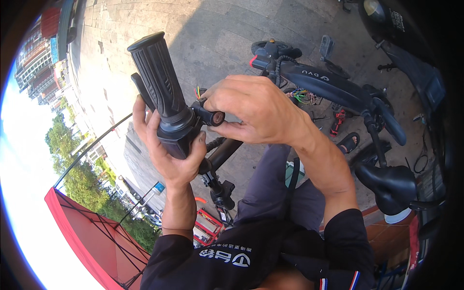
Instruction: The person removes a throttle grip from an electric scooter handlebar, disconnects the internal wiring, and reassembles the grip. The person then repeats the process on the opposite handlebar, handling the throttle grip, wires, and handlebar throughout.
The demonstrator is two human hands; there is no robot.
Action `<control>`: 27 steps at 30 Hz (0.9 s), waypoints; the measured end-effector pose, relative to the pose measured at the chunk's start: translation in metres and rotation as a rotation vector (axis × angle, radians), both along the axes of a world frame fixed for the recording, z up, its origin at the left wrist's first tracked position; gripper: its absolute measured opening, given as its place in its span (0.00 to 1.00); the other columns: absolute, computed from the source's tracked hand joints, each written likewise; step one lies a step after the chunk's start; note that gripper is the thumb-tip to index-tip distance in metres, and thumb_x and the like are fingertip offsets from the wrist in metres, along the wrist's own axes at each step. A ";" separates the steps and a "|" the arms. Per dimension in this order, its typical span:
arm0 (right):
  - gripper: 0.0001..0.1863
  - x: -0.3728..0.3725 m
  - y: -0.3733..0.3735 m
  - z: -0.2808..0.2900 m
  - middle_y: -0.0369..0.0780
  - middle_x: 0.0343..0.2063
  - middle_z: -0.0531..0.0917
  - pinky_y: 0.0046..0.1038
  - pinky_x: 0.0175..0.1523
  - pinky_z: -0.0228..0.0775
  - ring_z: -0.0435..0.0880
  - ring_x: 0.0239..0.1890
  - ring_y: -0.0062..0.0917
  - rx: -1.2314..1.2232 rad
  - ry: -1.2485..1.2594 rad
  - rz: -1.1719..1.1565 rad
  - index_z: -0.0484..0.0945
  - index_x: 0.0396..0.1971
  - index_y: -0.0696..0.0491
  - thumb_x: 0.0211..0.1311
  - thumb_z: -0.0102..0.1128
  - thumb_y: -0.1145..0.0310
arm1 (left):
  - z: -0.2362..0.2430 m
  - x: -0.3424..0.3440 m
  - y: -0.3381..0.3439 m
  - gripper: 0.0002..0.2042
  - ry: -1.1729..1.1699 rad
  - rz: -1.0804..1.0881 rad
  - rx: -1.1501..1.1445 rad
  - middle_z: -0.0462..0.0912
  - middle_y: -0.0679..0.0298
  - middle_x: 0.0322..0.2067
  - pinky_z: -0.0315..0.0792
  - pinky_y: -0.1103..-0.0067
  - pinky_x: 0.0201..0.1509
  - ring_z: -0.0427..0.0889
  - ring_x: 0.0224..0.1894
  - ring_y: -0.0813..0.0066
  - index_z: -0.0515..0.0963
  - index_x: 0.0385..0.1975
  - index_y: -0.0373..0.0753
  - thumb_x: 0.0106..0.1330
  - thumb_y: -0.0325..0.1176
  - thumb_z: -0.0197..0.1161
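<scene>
A black ribbed handlebar grip (pixel 159 77) points up and away at the left of centre, with a black lever (pixel 143 92) alongside it. My left hand (pixel 166 157) is wrapped round the boxy black housing (pixel 175 141) at the grip's base, thumb on the near side. Beside that base sits a small black cylinder (pixel 209 116) with a round, brownish end. The thumb and fingers of my right hand (pixel 251 110) close on it from the right. Thin coloured wires (pixel 197 93) stick up just behind the cylinder. Below, the black handlebar tube (pixel 224 155) runs down past my left wrist.
A black electric bike frame (pixel 324 79) with loose coloured wires (pixel 305 96) stands ahead on the paving. Near it lie a red power tool (pixel 338 122) and a sandalled foot (pixel 349 142). A black saddle (pixel 386 186) is at right, a red canopy (pixel 87 232) at lower left.
</scene>
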State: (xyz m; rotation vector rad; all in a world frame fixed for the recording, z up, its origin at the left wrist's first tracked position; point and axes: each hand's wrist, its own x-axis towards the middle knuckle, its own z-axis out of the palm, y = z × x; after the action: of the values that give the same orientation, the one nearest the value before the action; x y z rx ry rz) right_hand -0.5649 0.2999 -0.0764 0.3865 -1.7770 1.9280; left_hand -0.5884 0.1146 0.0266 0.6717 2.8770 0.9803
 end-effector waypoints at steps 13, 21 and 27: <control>0.16 0.000 -0.008 -0.005 0.41 0.25 0.77 0.37 0.37 0.71 0.78 0.32 0.40 -0.059 0.034 -0.045 0.73 0.30 0.55 0.41 0.71 0.73 | 0.001 -0.002 0.000 0.38 0.061 -0.024 -0.111 0.54 0.42 0.67 0.54 0.62 0.69 0.56 0.70 0.47 0.68 0.58 0.38 0.40 0.31 0.72; 0.15 0.000 -0.007 -0.003 0.41 0.23 0.75 0.38 0.35 0.70 0.77 0.30 0.41 -0.024 0.053 -0.051 0.71 0.28 0.55 0.41 0.70 0.73 | -0.001 -0.002 -0.001 0.37 0.082 -0.029 -0.076 0.55 0.42 0.66 0.55 0.62 0.69 0.57 0.69 0.48 0.68 0.58 0.38 0.40 0.31 0.71; 0.15 0.001 -0.009 -0.005 0.41 0.23 0.75 0.38 0.35 0.70 0.77 0.30 0.40 -0.036 0.056 -0.078 0.72 0.28 0.54 0.41 0.70 0.73 | -0.002 -0.001 0.000 0.37 0.046 0.005 -0.016 0.55 0.43 0.66 0.56 0.63 0.68 0.59 0.68 0.49 0.69 0.58 0.38 0.40 0.30 0.71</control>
State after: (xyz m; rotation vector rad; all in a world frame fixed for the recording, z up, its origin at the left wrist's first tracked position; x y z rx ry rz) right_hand -0.5637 0.2906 -0.0815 0.3500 -1.6941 1.8745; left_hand -0.5890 0.1146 0.0244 0.6953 2.9243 0.9546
